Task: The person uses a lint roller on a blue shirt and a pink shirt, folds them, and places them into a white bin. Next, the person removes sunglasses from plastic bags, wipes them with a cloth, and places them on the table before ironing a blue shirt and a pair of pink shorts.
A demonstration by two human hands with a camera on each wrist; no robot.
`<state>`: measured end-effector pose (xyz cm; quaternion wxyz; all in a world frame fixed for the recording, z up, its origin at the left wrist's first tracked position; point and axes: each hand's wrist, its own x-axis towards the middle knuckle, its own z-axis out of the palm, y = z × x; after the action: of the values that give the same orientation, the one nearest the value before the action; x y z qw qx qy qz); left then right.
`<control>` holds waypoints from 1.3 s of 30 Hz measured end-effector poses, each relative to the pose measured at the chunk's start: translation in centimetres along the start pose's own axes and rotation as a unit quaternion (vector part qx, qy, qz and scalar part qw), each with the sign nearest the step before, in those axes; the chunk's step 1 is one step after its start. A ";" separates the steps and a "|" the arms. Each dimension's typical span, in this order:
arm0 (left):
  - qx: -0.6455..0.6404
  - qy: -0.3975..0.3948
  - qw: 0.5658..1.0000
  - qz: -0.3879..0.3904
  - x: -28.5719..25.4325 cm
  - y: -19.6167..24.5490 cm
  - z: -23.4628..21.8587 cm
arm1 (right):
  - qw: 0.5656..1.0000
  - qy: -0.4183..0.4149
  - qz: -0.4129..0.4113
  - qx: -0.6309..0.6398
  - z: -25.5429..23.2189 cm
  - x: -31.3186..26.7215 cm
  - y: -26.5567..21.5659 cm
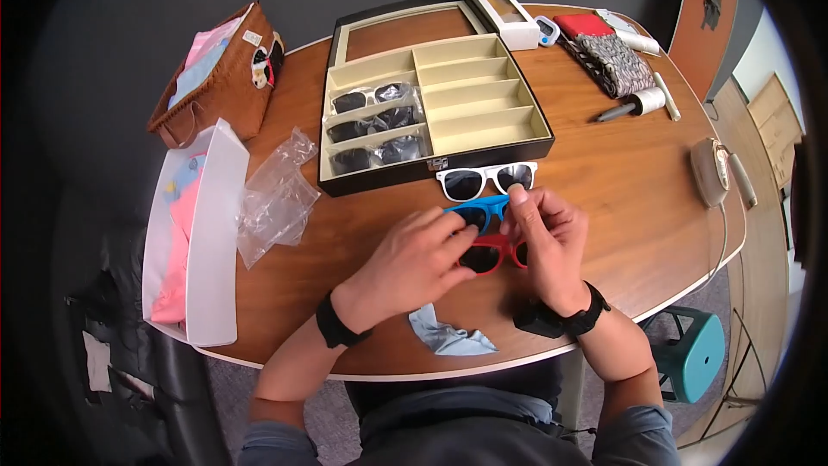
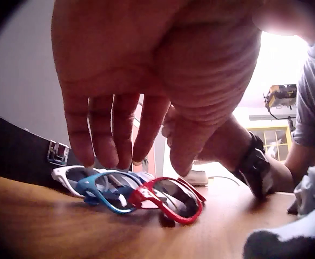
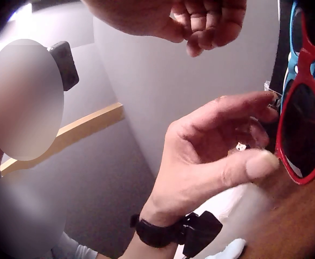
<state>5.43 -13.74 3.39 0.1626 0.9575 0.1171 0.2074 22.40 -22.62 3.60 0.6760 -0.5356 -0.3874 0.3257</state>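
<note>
Nearly everything is borne by the wooden table (image 1: 621, 233). On it the display case (image 1: 535, 143) lies open, its sections seemingly sized so that each pair can be held apart; three bagged pairs of sunglasses (image 1: 375, 154) are laid in the left column. Loose pink and blue items are contained by the white box (image 1: 220, 267). Clear plastic bags (image 1: 280, 198) are spread between box and case.

The left hand (image 1: 401, 263) is poised over the loose sunglasses, a wide gap left between thumb and fingers, perhaps so that the frames can be steadied; whether the red rim is touched cannot be told. The right hand (image 1: 556, 250) is loosely curled and narrow beside them, with nothing seen in it. The white pair (image 1: 464, 184) is set just beside the case, the red pair (image 1: 480, 258) nearest the person, and the blue pair (image 1: 472, 216) between, probably lined up for easy reach
</note>
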 end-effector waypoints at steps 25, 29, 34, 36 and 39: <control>-0.259 -0.100 0.950 -0.143 -4.2 -0.8 -3.0 | 0.989 -0.033 -0.115 -0.091 -0.8 0.4 0.0; -0.478 -0.059 0.856 -0.188 -5.2 -1.1 -3.2 | 0.986 -0.166 -0.017 0.017 -0.2 -0.2 -0.4; -0.627 -0.036 0.750 -0.207 -5.3 -1.6 -2.5 | 0.973 -0.227 -0.025 -0.027 -0.7 -0.5 0.8; -0.634 -0.016 0.742 -0.215 -5.4 -1.8 -2.3 | 0.979 -0.201 0.010 0.030 -0.8 -0.5 1.2; -0.630 0.016 0.745 -0.218 -5.2 -2.1 -2.1 | 0.986 -0.139 0.036 0.089 -0.6 -0.3 1.4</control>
<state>-0.47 -12.81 2.57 0.7679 0.5822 0.1677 0.2080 22.73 -22.84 2.14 0.6481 -0.4368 -0.4276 0.4542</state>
